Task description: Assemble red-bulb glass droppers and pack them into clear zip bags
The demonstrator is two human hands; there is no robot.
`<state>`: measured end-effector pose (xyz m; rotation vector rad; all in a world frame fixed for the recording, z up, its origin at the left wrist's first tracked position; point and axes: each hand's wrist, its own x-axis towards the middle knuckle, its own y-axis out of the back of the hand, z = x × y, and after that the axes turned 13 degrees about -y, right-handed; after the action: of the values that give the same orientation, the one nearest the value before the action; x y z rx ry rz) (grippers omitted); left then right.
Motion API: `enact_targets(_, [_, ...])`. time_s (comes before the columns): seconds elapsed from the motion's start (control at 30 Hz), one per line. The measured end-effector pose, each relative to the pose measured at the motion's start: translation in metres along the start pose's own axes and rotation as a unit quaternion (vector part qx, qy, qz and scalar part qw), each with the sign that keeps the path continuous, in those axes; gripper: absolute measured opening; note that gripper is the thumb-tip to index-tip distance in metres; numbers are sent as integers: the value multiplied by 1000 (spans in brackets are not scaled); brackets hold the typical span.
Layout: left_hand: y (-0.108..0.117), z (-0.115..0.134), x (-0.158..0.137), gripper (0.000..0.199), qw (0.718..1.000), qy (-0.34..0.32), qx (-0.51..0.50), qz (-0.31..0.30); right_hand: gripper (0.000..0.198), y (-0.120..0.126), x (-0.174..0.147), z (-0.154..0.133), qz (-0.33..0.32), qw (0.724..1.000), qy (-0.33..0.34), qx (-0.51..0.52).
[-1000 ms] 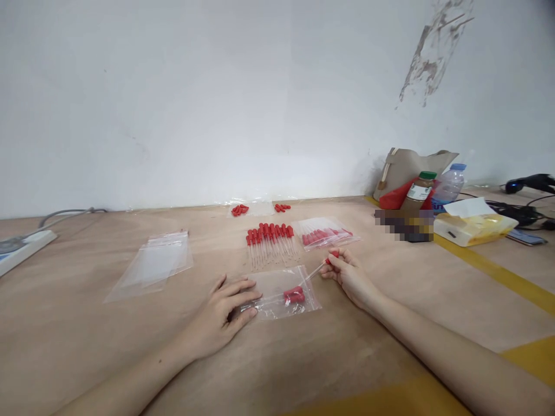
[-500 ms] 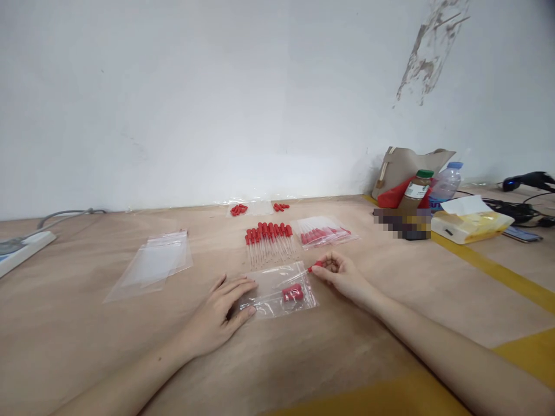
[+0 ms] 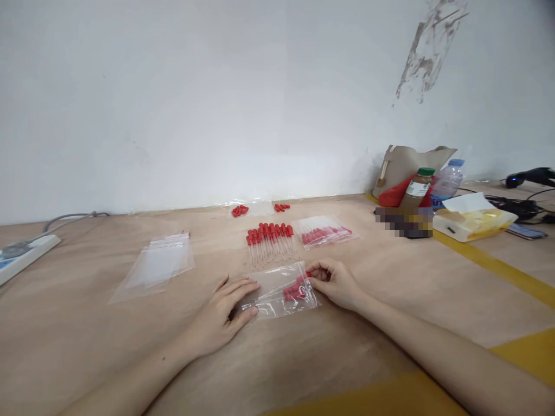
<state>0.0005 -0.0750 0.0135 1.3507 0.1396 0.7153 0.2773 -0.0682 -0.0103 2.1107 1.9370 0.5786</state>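
Note:
A clear zip bag [image 3: 271, 283] lies flat in front of me, its mouth to the right, with several red-bulbed droppers [image 3: 293, 293] inside. My left hand [image 3: 225, 309] rests on its left end, fingers stretched out and thumb apart. At the bag's mouth, my right hand [image 3: 333, 282] pinches a dropper [image 3: 306, 276] by its red bulb. The thin tube of that dropper points left into the bag. Just behind the bag is a row of loose droppers [image 3: 269, 232], bulbs away from me. Right of this row lies a filled bag of droppers [image 3: 327, 231].
Flat plastic bags [image 3: 162, 263] are stacked at the left, near a power strip [image 3: 30, 257]. Loose red bulbs [image 3: 239, 211] lie by the wall. At the right stand a green-capped bottle [image 3: 418, 188], a beige bag [image 3: 411, 164] and a yellow-white packet [image 3: 472, 219].
My right hand has moved left, sliding the dropper deeper into the bag until its bulb reached the mouth. My left hand has stayed on the bag's left end.

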Motion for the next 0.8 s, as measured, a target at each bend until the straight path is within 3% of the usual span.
enact_targets(0.1, [0, 0, 0, 38, 1000, 6, 0, -6, 15, -2, -1, -2, -9, 1000, -10, 10])
enact_targets(0.3, [0, 0, 1, 38, 1000, 10, 5, -14, 29, -1, -6, -8, -140, 987, -13, 78])
enact_targets(0.53, [-1, -2, 0, 37, 1000, 1, 8, -5, 18, 8, -1, -4, -142, 989, -30, 35])
enact_targets(0.8, [-2, -3, 0, 36, 1000, -6, 3, -10, 21, 12, 0, -5, -183, 983, -19, 8])
